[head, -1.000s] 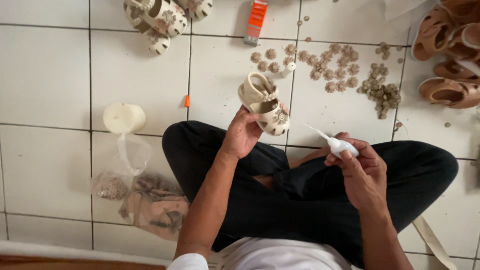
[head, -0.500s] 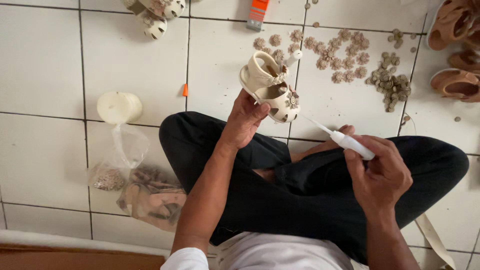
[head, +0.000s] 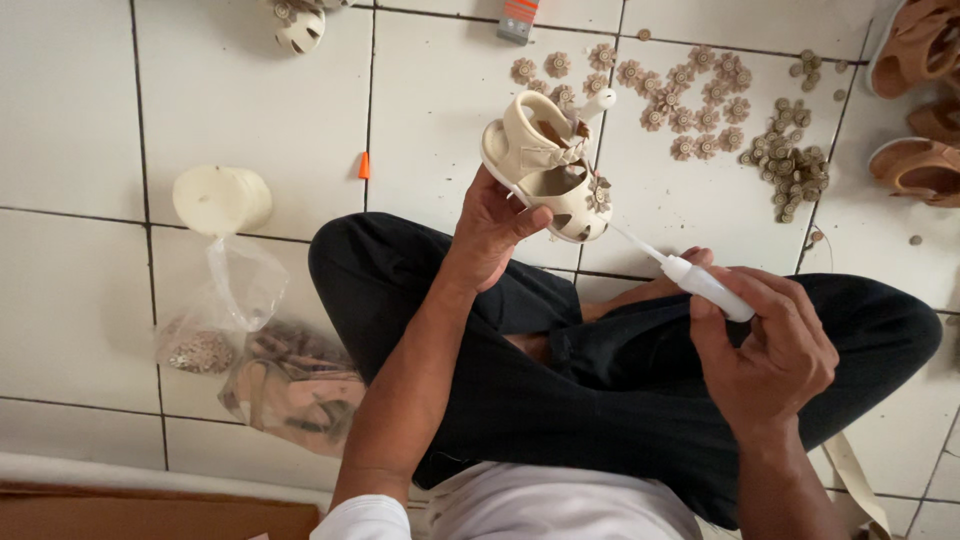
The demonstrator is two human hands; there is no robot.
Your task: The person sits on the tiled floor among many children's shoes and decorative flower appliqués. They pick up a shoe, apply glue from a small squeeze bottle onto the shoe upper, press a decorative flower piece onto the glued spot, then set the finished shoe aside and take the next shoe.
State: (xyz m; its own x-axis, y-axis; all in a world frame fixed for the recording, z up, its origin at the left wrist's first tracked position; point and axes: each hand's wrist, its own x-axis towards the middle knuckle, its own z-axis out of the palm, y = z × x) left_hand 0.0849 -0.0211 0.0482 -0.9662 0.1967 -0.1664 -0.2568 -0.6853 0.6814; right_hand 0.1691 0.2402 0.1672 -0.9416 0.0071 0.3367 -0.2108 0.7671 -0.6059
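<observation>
At about nine o'clock on the tiled floor [head: 90, 110] lies a pale roll [head: 222, 199], and below it, toward eight o'clock, clear plastic bags [head: 262, 372] of small parts sit within easy reach of the seated person's knee; an orange cap [head: 364, 165] lies loose near eleven o'clock. Just right of centre the left hand [head: 495, 228] is closed around the heel end of a cream child's sandal [head: 549, 170], raised off the floor above the crossed legs in dark trousers [head: 600, 400]; it seems tilted so the strap side faces the nozzle; its long axis runs from about ten o'clock down to four o'clock, toe toward four, where a small brown flower trim [head: 600, 192] sits. Beyond it, at twelve to one o'clock, loose flower trims [head: 690, 100] are spread out flat, probably for picking one by one. The right hand [head: 770, 350] grips a white glue tube [head: 706, 287], its thin nozzle pointing toward ten o'clock at the sandal's toe, just short of touching. At two o'clock brown sandals [head: 920, 110] lie at the edge.
</observation>
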